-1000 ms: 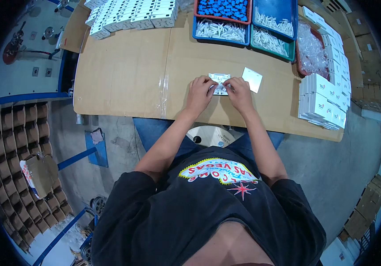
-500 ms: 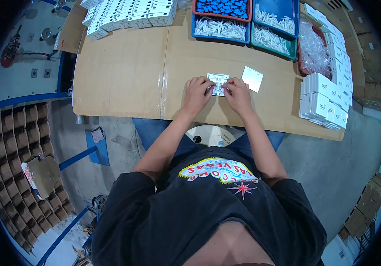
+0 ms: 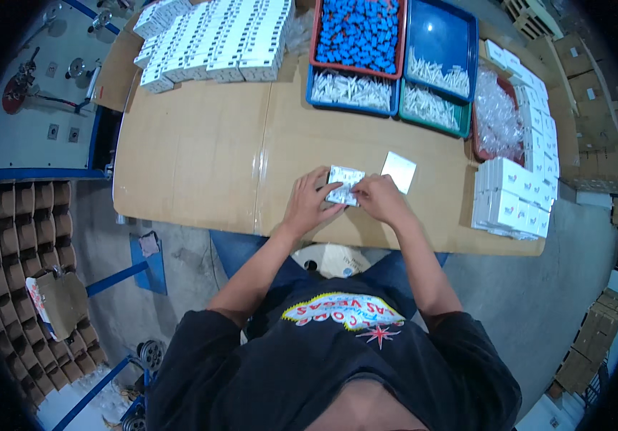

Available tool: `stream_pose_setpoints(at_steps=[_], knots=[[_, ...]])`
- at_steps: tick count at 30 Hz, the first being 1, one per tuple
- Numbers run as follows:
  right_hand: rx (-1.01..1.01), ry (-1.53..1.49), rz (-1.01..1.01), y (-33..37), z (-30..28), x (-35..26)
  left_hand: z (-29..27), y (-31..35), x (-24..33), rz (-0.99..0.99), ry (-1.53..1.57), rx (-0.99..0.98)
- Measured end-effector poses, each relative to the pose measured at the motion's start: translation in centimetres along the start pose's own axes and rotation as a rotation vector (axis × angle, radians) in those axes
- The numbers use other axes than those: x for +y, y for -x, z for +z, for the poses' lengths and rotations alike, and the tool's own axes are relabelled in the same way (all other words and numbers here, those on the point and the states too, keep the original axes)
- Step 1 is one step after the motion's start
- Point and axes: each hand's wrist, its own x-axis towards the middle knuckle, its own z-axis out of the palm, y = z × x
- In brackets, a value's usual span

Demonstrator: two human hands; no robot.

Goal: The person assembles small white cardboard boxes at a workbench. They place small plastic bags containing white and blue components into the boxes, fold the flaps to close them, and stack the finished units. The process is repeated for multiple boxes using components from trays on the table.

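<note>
A small square white-and-silver panel (image 3: 344, 184) with fine detail on its face lies on the cardboard-covered table in front of me. My left hand (image 3: 307, 203) grips its left side, with the thumb and fingers at the edge and over the face. Over the panel's right part, the fingertips of my right hand (image 3: 381, 197) are pinched together; anything small between them is hidden. Just beyond the right hand rests a plain pale square plate (image 3: 399, 172), apart from the panel.
White boxes (image 3: 223, 43) stand in rows at the far left. Trays hold blue pieces (image 3: 358, 32) and white plugs (image 3: 352, 91). Farther right are a red tray of clear plastic bags (image 3: 497, 118) and stacked white boxes (image 3: 514, 197). A partitioned cardboard grid (image 3: 21, 273) sits lower left.
The whole view has tilted, so the table sits lower in it. My left hand has shifted to hold the panel's side, and my right fingers have bunched at its right part.
</note>
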Motion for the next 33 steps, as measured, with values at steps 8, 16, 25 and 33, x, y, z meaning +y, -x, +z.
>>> stream_pose_setpoints(at_steps=[8,16,25,33], knots=[[0.359,-0.013,-0.028,-10.0,-10.8,3.0,-0.1,-1.1,0.6,-0.161,-0.150,-0.149],[0.802,0.534,0.043,-29.0,-23.1,9.5,0.1,-1.3,0.5,-0.158,-0.154,-0.132],[0.707,0.982,0.173,-37.0,-25.3,13.3,-0.4,-1.4,0.5,-0.172,-0.149,-0.171],[0.673,-0.979,-0.049,-29.1,-23.8,5.9,-0.3,-1.3,0.4,-0.173,-0.139,-0.157]])
